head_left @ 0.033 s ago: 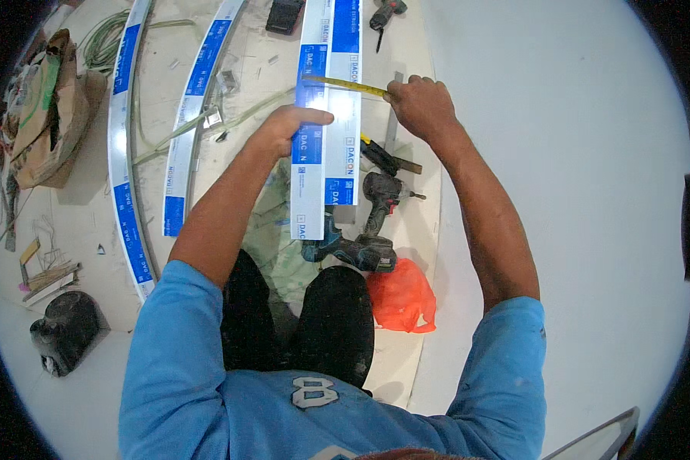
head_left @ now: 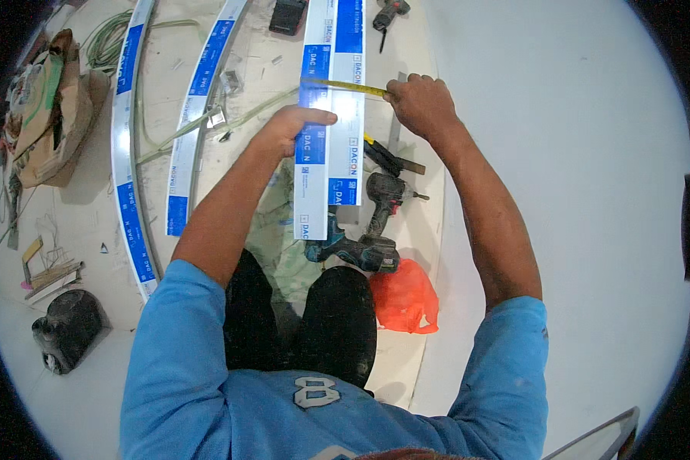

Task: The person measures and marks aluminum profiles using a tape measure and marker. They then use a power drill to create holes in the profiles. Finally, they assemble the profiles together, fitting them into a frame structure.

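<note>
Two long profile strips with blue and white protective film lie side by side in front of me, a left strip and a right strip. My left hand is closed on the left strip's outer edge, its thumb lying across the top face. The yellow blade of a tape measure stretches across both strips. At its right end my right hand is closed round the tape; whether a case is inside the fist is hidden.
Right of the strips lie a black-and-yellow hand tool, an impact driver and a teal cordless tool. A red plastic bag sits below them. Two curved strips and a black jerrycan are to the left.
</note>
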`<state>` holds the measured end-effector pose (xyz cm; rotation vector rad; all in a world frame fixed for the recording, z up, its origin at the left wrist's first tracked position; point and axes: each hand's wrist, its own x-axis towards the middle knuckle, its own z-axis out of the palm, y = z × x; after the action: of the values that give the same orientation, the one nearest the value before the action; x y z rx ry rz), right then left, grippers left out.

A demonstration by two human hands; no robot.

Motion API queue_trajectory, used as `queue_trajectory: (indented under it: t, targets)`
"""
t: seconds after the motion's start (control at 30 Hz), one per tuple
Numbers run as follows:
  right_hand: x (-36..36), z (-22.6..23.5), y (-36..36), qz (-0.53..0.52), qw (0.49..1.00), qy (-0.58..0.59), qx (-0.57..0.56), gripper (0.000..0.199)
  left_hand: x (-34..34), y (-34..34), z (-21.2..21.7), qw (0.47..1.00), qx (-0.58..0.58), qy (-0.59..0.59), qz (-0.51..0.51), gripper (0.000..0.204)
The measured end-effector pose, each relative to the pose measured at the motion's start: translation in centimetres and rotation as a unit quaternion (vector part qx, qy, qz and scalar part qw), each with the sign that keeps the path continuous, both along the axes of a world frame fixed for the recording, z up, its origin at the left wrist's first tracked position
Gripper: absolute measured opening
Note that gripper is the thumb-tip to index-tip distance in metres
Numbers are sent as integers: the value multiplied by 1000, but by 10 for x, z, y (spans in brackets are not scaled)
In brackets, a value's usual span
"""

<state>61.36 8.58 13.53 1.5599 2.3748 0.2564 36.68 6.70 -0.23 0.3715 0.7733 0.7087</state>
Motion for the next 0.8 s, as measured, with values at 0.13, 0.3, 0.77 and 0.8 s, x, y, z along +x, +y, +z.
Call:
queue_trajectory:
  t: [0.13, 0.3, 0.77, 0.8]
  targets:
    - [-18, 3, 18, 19, 999, -27, -23, 21, 3, 2, -2, 1000, 1, 8, -18, 48]
    - [-15, 8, 30, -1, 999, -45, -27, 20, 5, 8, -1, 1000, 5, -2, -20, 47]
    - [-15, 7, 24, -22, 998, -50, -32, 19, 3, 8, -7, 1000, 17, 1, -19, 50]
    - [-15, 8, 25, -22, 998, -51, -34, 19, 3, 8, -8, 1000, 17, 0, -19, 50]
